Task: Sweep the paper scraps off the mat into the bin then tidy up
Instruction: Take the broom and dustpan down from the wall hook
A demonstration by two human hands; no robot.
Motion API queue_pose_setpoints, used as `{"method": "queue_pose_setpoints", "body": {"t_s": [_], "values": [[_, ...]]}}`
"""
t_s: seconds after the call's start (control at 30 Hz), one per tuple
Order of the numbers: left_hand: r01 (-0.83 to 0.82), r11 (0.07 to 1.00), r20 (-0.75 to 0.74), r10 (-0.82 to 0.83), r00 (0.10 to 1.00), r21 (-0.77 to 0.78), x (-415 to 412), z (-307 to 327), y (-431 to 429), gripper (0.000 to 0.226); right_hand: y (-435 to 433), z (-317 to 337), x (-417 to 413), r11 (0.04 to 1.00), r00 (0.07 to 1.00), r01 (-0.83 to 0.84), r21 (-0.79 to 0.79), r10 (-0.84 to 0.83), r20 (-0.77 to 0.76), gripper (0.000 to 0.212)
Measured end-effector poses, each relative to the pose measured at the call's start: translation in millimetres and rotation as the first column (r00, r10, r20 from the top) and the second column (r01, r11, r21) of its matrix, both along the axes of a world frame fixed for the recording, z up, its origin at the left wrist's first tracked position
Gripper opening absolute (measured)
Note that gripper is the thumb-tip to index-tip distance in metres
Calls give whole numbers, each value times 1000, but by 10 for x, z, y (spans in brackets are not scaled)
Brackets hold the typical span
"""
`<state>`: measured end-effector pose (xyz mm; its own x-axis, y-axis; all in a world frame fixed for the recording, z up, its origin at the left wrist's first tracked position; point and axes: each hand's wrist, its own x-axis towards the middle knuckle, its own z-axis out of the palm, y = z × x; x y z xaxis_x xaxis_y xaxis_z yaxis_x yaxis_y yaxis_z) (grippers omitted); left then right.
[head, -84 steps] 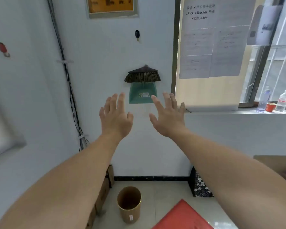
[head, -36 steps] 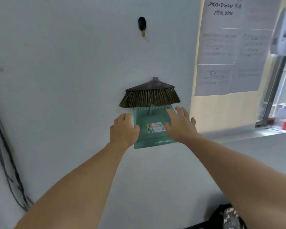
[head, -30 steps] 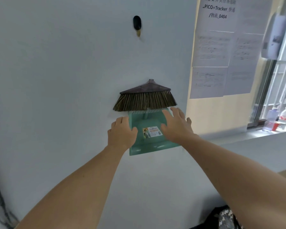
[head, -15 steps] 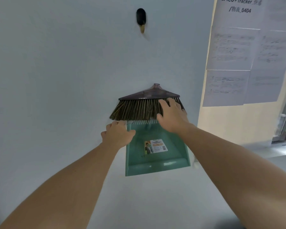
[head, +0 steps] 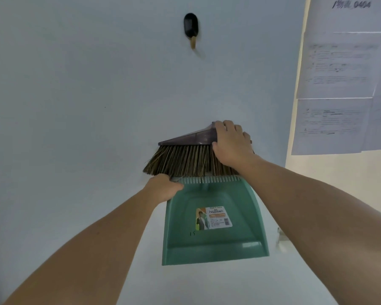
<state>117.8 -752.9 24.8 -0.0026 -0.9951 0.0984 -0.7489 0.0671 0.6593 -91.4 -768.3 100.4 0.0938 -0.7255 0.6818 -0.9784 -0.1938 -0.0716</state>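
Since half a second ago, the right hand (head: 231, 144) has climbed from the bristles to the plastic back of the brush (head: 185, 155), where its fingers now curl over the top edge and clamp it. The left hand (head: 163, 188) remains at the upper left corner of the dustpan (head: 213, 227), fingers wrapped round the rim. Both tools hang against the wall (head: 75, 106), the brush directly above the dustpan, its bristle tips touching the pan's comb-toothed upper edge.

Step in hand: fetching the tools, before any sweeping; mat, scraps and bin lie outside the view. Next move, by judgement: draw each tool free of its hidden wall fixing, keeping the bristles from snagging in the comb.

Brush: dark translucent triangular back, brown and straw bristles splayed wide. Dustpan: pale green plastic, mouth downward, printed label (head: 213, 217) at centre. A black hook (head: 190, 25) sits higher up; printed sheets (head: 339, 84) hang at right.
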Motion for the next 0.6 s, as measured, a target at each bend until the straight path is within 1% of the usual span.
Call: {"method": "queue_pose_setpoints", "body": {"t_s": [0.1, 0.2, 0.33, 0.4, 0.47, 0.53, 0.6], "values": [[32, 999, -64, -31, 997, 20, 29, 7, -28, 29, -62, 0, 2, 998, 999, -49, 34, 49, -8, 69], [63, 997, -188, -54, 981, 40, 24, -3, -45, 30, -98, 23, 10, 996, 999, -46, 73, 46, 2, 74], [22, 999, -353, -12, 935, 24, -29, -6, -56, 34, -121, 95, 15, 994, 999, -36, 101, 39, -27, 79], [2, 1000, -452, 11, 892, 29, -64, -10, -63, 37, -111, 144, 20, 995, 998, -41, 92, 46, -53, 81], [-12, 999, -519, 37, 854, 52, -98, 0, -68, 36, -84, 196, 14, 996, 997, -50, 76, 54, -55, 83], [-23, 997, -548, 61, 834, 77, -119, 16, -78, 38, -47, 232, 16, 998, 997, -42, 36, 44, -61, 82], [-26, 997, -538, 61, 841, 72, -145, 23, -100, 44, -12, 260, 42, 999, 997, -24, -46, 21, -74, 74]]}}
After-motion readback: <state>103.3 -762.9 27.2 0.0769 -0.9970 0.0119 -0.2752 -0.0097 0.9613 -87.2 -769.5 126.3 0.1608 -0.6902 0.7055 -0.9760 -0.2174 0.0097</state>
